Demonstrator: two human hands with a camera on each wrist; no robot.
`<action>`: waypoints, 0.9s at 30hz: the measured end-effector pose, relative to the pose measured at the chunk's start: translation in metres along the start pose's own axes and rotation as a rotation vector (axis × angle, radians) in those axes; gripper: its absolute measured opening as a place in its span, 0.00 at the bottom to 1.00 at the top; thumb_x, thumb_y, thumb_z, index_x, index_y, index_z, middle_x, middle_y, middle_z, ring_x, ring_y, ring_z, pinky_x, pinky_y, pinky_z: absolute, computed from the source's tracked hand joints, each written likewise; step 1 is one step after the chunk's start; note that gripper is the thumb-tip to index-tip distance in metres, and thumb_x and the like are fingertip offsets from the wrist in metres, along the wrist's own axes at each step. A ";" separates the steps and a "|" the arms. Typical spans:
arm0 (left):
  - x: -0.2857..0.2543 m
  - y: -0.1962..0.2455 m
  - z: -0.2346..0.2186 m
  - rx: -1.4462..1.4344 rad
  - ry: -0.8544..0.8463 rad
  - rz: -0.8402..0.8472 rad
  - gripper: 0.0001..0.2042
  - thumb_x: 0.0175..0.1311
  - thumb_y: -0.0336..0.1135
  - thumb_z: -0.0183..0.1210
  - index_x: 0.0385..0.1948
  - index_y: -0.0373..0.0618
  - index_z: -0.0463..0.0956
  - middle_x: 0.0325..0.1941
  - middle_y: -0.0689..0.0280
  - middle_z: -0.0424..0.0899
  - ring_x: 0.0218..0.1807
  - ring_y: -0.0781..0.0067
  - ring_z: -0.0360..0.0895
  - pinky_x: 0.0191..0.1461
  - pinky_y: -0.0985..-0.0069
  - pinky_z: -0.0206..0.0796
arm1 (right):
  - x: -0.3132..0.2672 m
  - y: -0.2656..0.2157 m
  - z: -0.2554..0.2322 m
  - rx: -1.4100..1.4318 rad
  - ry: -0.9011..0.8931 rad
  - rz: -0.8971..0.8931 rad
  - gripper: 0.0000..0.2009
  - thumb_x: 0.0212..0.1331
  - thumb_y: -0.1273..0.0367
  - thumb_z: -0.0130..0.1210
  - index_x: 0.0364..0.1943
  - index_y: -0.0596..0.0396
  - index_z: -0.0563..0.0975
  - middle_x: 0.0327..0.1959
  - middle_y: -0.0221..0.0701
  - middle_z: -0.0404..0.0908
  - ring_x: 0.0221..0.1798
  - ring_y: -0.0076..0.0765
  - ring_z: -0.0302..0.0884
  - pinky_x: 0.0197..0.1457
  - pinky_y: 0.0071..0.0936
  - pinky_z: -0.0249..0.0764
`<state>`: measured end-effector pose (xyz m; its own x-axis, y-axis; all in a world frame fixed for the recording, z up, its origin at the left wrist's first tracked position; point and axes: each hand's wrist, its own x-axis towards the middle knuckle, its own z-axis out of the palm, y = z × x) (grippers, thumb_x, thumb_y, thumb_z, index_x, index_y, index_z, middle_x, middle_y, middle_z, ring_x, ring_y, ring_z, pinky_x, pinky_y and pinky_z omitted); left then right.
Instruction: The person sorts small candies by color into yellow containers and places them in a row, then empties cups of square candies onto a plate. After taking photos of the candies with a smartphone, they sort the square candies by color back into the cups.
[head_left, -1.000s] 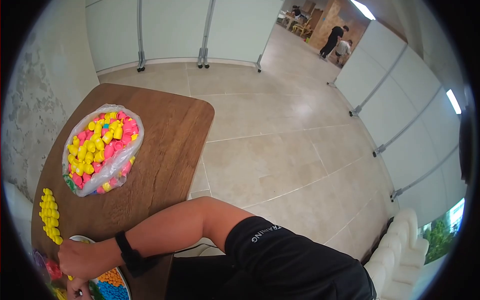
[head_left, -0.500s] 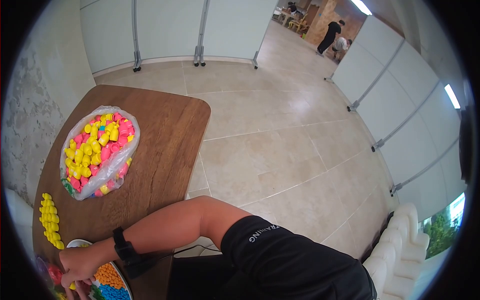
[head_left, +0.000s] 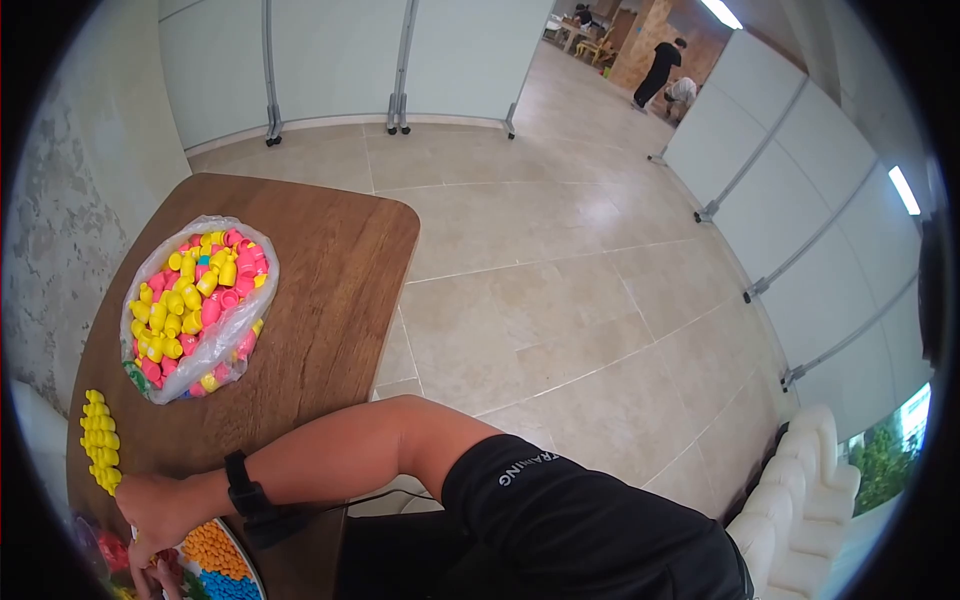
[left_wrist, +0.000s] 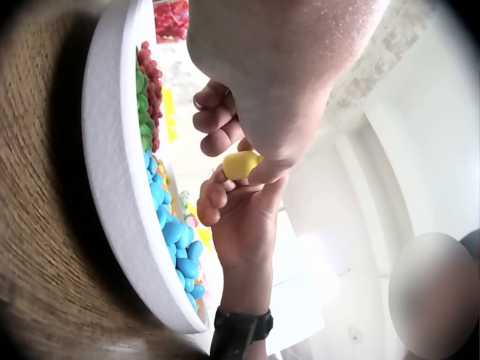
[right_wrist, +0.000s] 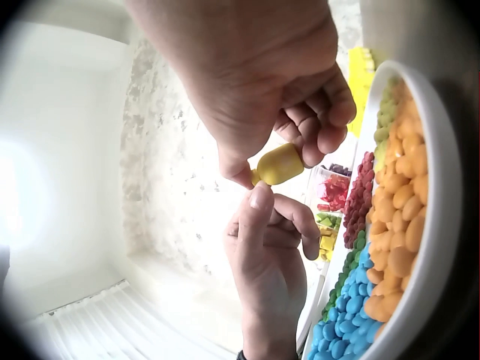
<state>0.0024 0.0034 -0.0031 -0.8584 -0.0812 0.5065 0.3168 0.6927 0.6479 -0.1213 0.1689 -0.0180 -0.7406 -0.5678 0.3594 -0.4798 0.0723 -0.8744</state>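
Observation:
A small yellow bottle-shaped piece [left_wrist: 241,165] [right_wrist: 280,164] is held above the plate's level. My right hand [head_left: 165,508] [left_wrist: 244,232] [right_wrist: 255,82] pinches it between thumb and fingers, the thumb at its narrow end. My left hand [head_left: 160,580] [left_wrist: 262,82] [right_wrist: 266,277] meets it there, thumb tip against the narrow end, other fingers curled. A white plate [left_wrist: 112,150] [right_wrist: 442,165] beside the hands holds orange, blue, green and red pieces in groups. The head view shows the left hand only partly, and the yellow piece is hidden there.
On the wooden table [head_left: 330,270] stands a plastic bag [head_left: 235,325] of yellow and pink bottle-shaped pieces. Yellow pieces [head_left: 101,440] line the left edge. Red packaging [head_left: 112,550] lies by the hands. Two people [head_left: 660,75] are far off, near partitions.
The head view has shifted slightly. The yellow piece seen between the fingers half a second ago is now hidden there, and the right hand has turned a little over the left.

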 end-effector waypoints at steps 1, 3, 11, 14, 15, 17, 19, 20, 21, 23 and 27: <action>0.001 0.002 0.001 0.001 0.002 0.001 0.17 0.70 0.32 0.70 0.53 0.26 0.84 0.43 0.53 0.92 0.38 0.68 0.88 0.45 0.73 0.83 | 0.001 0.001 0.000 -0.014 0.009 -0.015 0.30 0.42 0.49 0.76 0.13 0.67 0.80 0.12 0.45 0.77 0.19 0.48 0.81 0.26 0.38 0.78; 0.002 0.011 0.003 -0.138 -0.049 -0.038 0.17 0.71 0.31 0.69 0.54 0.26 0.84 0.42 0.52 0.92 0.40 0.67 0.89 0.46 0.74 0.83 | 0.002 0.001 0.001 -0.028 0.014 -0.032 0.30 0.42 0.49 0.76 0.13 0.66 0.79 0.12 0.45 0.76 0.19 0.49 0.81 0.26 0.39 0.77; 0.003 0.043 0.001 -0.087 -0.118 -0.048 0.17 0.76 0.26 0.62 0.61 0.26 0.78 0.55 0.48 0.89 0.51 0.61 0.89 0.55 0.70 0.84 | 0.013 -0.012 -0.034 -0.031 0.207 -0.008 0.26 0.39 0.53 0.73 0.11 0.64 0.76 0.11 0.45 0.72 0.17 0.52 0.76 0.25 0.45 0.73; 0.003 0.050 0.006 -0.143 -0.117 -0.077 0.14 0.77 0.27 0.60 0.56 0.24 0.80 0.53 0.48 0.89 0.51 0.59 0.87 0.59 0.67 0.80 | 0.035 -0.004 -0.060 -0.058 0.411 -0.102 0.26 0.36 0.54 0.76 0.13 0.64 0.77 0.12 0.45 0.73 0.16 0.50 0.75 0.25 0.46 0.72; 0.003 0.036 0.006 -0.115 -0.094 -0.128 0.15 0.75 0.26 0.62 0.59 0.28 0.80 0.46 0.56 0.85 0.45 0.68 0.81 0.53 0.72 0.76 | 0.027 -0.022 -0.086 0.003 0.408 -0.062 0.26 0.35 0.53 0.77 0.15 0.65 0.79 0.13 0.45 0.75 0.17 0.50 0.76 0.26 0.46 0.73; -0.002 0.003 0.003 -0.063 -0.051 -0.232 0.21 0.69 0.24 0.65 0.64 0.36 0.80 0.33 0.73 0.76 0.34 0.85 0.69 0.41 0.82 0.68 | 0.031 -0.025 -0.126 -0.093 0.377 -0.002 0.22 0.42 0.55 0.77 0.23 0.63 0.85 0.13 0.39 0.75 0.17 0.32 0.74 0.25 0.36 0.74; -0.002 0.012 0.007 -0.079 -0.030 -0.153 0.20 0.67 0.24 0.68 0.61 0.36 0.82 0.29 0.76 0.74 0.31 0.88 0.67 0.35 0.84 0.61 | 0.018 -0.045 -0.181 -0.308 0.240 0.129 0.32 0.50 0.40 0.69 0.28 0.64 0.87 0.23 0.47 0.85 0.28 0.49 0.86 0.36 0.42 0.82; -0.001 0.008 0.006 -0.077 -0.053 -0.124 0.20 0.66 0.25 0.68 0.60 0.36 0.82 0.27 0.77 0.74 0.29 0.89 0.66 0.33 0.85 0.59 | 0.010 -0.056 -0.208 -0.358 0.169 0.125 0.31 0.53 0.40 0.68 0.27 0.60 0.88 0.21 0.44 0.85 0.25 0.41 0.84 0.33 0.38 0.80; -0.002 0.008 0.006 -0.094 -0.033 -0.121 0.20 0.65 0.25 0.69 0.59 0.36 0.83 0.25 0.78 0.73 0.28 0.89 0.65 0.31 0.84 0.57 | 0.001 -0.070 -0.230 -0.546 0.164 0.223 0.30 0.54 0.39 0.67 0.24 0.57 0.88 0.19 0.40 0.85 0.22 0.35 0.83 0.31 0.35 0.79; -0.001 0.008 0.006 -0.113 0.013 -0.129 0.19 0.63 0.25 0.70 0.57 0.37 0.84 0.23 0.78 0.72 0.26 0.90 0.64 0.29 0.83 0.55 | -0.003 -0.055 -0.268 -0.588 0.181 0.321 0.32 0.54 0.40 0.68 0.22 0.61 0.86 0.19 0.39 0.84 0.21 0.33 0.83 0.30 0.31 0.79; 0.000 0.009 0.007 -0.121 0.002 -0.049 0.18 0.60 0.25 0.71 0.54 0.40 0.86 0.19 0.76 0.70 0.22 0.88 0.63 0.27 0.81 0.54 | -0.019 -0.038 -0.289 -0.691 0.224 0.481 0.32 0.54 0.41 0.69 0.19 0.63 0.83 0.18 0.38 0.82 0.21 0.33 0.82 0.27 0.33 0.78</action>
<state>0.0021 0.0144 -0.0011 -0.8735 -0.1140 0.4733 0.3210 0.5960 0.7360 -0.2253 0.4140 0.1023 -0.9764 -0.1784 0.1213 -0.2156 0.7857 -0.5798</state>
